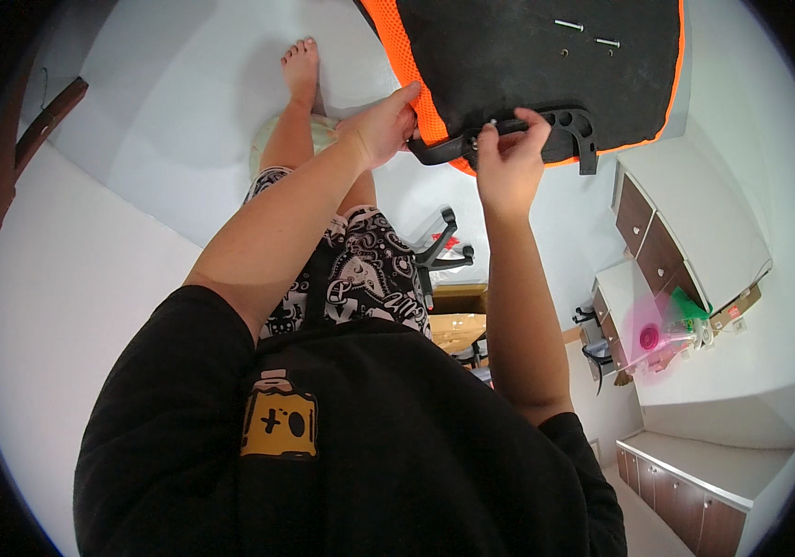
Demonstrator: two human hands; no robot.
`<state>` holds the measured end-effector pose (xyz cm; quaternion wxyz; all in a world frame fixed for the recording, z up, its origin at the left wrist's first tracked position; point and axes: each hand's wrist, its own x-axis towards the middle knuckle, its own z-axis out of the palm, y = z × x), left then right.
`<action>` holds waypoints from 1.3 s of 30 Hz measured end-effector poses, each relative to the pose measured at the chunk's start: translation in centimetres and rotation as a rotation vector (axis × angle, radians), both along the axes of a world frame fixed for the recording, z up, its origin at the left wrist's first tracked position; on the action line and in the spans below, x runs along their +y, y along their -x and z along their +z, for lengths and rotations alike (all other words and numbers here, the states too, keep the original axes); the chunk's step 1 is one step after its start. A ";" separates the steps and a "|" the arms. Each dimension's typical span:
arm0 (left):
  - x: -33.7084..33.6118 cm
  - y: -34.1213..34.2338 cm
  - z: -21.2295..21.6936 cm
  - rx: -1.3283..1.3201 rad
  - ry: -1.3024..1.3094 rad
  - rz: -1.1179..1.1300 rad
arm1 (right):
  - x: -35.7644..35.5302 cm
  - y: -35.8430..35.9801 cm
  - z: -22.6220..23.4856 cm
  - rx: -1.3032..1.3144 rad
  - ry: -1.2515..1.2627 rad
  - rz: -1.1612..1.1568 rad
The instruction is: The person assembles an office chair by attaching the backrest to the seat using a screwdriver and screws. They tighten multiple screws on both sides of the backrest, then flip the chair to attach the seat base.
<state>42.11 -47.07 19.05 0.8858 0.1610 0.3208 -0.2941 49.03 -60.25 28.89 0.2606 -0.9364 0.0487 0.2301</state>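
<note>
A chair cushion (509, 70) with a black underside and orange mesh edging (395, 51) lies at the upper middle. Across its near edge runs a curved black armrest (586, 139) with several holes in its flat end. My left hand (384, 128) is closed around the armrest's left end, beside the mesh. Thumb and forefinger of my right hand (514, 167) pinch a small silver bolt (491, 123) at the armrest; most of the bolt is hidden. Two more silver bolts, a left one (568, 25) and a right one (607, 42), stand out from the black underside above two small holes.
Below the cushion, a black wheeled chair base (435, 251) is on the floor near an opened cardboard box (461, 302). Brown-fronted cabinets (653, 241) line the right side, with a pink plastic bag (648, 339) among them. A brown wooden piece (49, 125) is at far left.
</note>
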 end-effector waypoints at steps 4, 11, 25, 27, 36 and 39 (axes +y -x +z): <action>-0.3 -0.1 0.6 -0.017 -0.037 0.041 | -1.2 0.4 -0.1 0.121 -0.215 -0.363; -0.8 1.1 -2.1 -0.013 -0.070 -0.018 | -4.7 4.8 2.0 0.009 0.187 0.210; -0.7 -0.1 0.4 -0.029 -0.004 0.072 | -2.1 -1.3 -0.1 -0.215 0.079 0.163; -1.0 0.4 -0.8 -0.046 -0.011 0.062 | -3.9 -0.2 0.5 -0.158 0.242 0.262; -1.2 1.4 -2.2 -0.135 -0.199 -0.069 | -2.9 3.7 1.5 -0.202 0.240 0.651; -0.6 0.3 0.3 -0.024 -0.040 0.033 | -1.0 0.6 0.2 -0.294 0.202 0.598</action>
